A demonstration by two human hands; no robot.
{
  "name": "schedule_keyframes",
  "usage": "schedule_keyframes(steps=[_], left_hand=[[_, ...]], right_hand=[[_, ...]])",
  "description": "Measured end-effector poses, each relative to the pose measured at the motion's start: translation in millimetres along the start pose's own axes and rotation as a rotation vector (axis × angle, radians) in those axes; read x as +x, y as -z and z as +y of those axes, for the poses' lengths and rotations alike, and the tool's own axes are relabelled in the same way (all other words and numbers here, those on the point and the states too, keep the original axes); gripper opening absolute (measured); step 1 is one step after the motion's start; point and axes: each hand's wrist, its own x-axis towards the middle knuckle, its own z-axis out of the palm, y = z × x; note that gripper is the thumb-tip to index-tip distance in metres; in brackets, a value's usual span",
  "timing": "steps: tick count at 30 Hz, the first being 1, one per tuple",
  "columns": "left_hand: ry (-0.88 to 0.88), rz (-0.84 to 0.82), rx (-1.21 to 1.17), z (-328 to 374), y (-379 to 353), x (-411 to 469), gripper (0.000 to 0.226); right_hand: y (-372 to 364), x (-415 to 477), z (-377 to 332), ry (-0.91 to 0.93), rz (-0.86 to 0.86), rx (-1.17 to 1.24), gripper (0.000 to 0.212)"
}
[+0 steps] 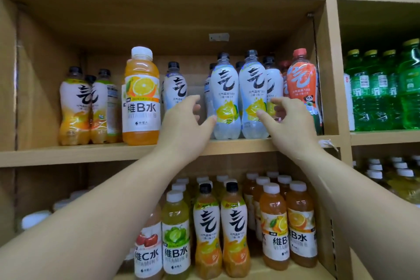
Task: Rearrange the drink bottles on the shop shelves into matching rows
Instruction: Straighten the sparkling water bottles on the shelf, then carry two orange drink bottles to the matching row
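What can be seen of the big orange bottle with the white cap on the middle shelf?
The big orange bottle looks like clear plastic full of orange drink. It has a white screw cap and a white label with an orange slice picture. It stands upright at the front of the middle shelf, taller than the bottles beside it.

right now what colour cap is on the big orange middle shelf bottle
Its cap is white, head view.
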Motion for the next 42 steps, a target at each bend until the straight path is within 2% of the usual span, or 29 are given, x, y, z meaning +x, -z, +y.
schedule_keyframes(steps=[2, 4, 6, 8, 10, 12, 14, 16, 17, 21, 24, 26, 28, 30, 32, 37, 42], left_hand=[[-0.074, 0.097, -0.016, -11.8, 23.6, -10.8, 0.048], [-0.107, 0.223, -0.031, -25.9, 50.3, -14.7, 0.036], [-0.095, 0.330, -0.004, -39.1, 75.0, -11.8, 0.030], [-0.018, 0.370, 0.006, -52.0, 92.4, -3.8, 0.023], [0.146, 0.298, -0.062, -65.2, 101.7, 3.5, 0.019], [0.297, 0.147, -0.148, -81.8, 105.8, 7.0, 0.020], [0.333, 0.059, -0.134, -95.3, 109.7, 8.5, 0.025], [0.362, 0.080, -0.178, -99.5, 115.4, 12.8, 0.028], [0.402, 0.090, -0.215, -100.2, 117.7, 16.3, 0.033], [0.580, 0.037, -0.293, -100.9, 120.4, 29.5, 0.055], [0.575, -0.045, -0.216, -102.6, 117.5, 35.8, 0.068], [0.528, -0.086, -0.169, -101.4, 112.6, 39.6, 0.061], [0.499, -0.103, -0.160, -101.1, 105.9, 44.2, 0.047], [0.496, -0.094, -0.161, -103.5, 99.3, 49.2, 0.048], [0.505, -0.080, -0.158, -106.2, 95.5, 52.5, 0.051], [0.460, -0.088, -0.080, -111.1, 92.9, 54.4, 0.049], [0.428, -0.103, -0.137, -110.5, 96.7, 48.3, 0.045]], right_hand=[[-5.8, -10.2, -14.2, 0.089, 0.092, 0.029, 0.035], [-18.0, -18.2, -39.1, 0.155, 0.071, 0.115, 0.029], [-32.6, -22.5, -72.6, 0.152, -0.058, 0.220, 0.028], [-47.6, -23.3, -105.8, 0.124, -0.219, 0.287, 0.033], [-61.1, -21.9, -130.9, 0.088, -0.344, 0.332, 0.044], [-73.2, -18.9, -148.3, 0.027, -0.433, 0.365, 0.059], [-89.2, -14.2, -158.0, -0.035, -0.487, 0.393, 0.072], [-103.9, -13.5, -165.5, -0.087, -0.516, 0.438, 0.082], [-111.0, -13.6, -167.8, -0.094, -0.521, 0.456, 0.080], [-128.6, -13.2, -169.7, -0.076, -0.535, 0.467, 0.047], [-126.1, -11.3, -162.8, -0.068, -0.488, 0.473, 0.038], [-118.1, -9.3, -153.4, -0.066, -0.450, 0.429, 0.032], [-107.7, -5.2, -139.7, -0.084, -0.422, 0.333, 0.037], [-97.0, -0.6, -125.6, -0.119, -0.426, 0.310, 0.041], [-90.6, 0.0, -117.1, -0.151, -0.451, 0.375, 0.038], [-91.7, -2.4, -113.8, -0.123, -0.393, 0.369, 0.033], [-92.4, -7.4, -115.7, -0.103, -0.358, 0.393, 0.030]])
